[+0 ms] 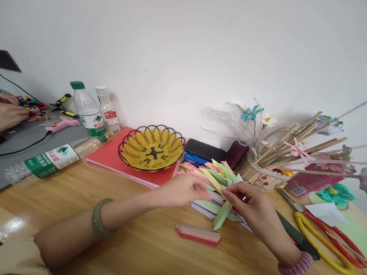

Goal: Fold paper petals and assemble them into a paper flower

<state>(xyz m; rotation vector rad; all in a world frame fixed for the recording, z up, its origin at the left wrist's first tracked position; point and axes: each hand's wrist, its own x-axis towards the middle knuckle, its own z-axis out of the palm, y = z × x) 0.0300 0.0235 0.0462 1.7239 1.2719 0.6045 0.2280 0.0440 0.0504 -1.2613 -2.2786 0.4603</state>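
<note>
My left hand (187, 191) reaches in over the table with its fingers pinched together; whatever lies between them is too small to make out. Opposite it, my right hand (254, 206) is also closed, thumb against fingertips, and what it grips blends into the paper behind. Both hands are in front of a loose pile of folded paper strips (214, 176) in green, yellow, pink and white. A short stack of pink and red folded strips (198, 235) lies on the wood below my hands.
A yellow woven basket (152, 152) sits on red paper (104, 161). Bottles (53, 160) are at the left, beyond them a co-worker's hands (4, 111). Scissors (325, 235), a dark green-handled tool (297, 237) and a stick-filled holder (260, 176) with paper flowers stand or lie right.
</note>
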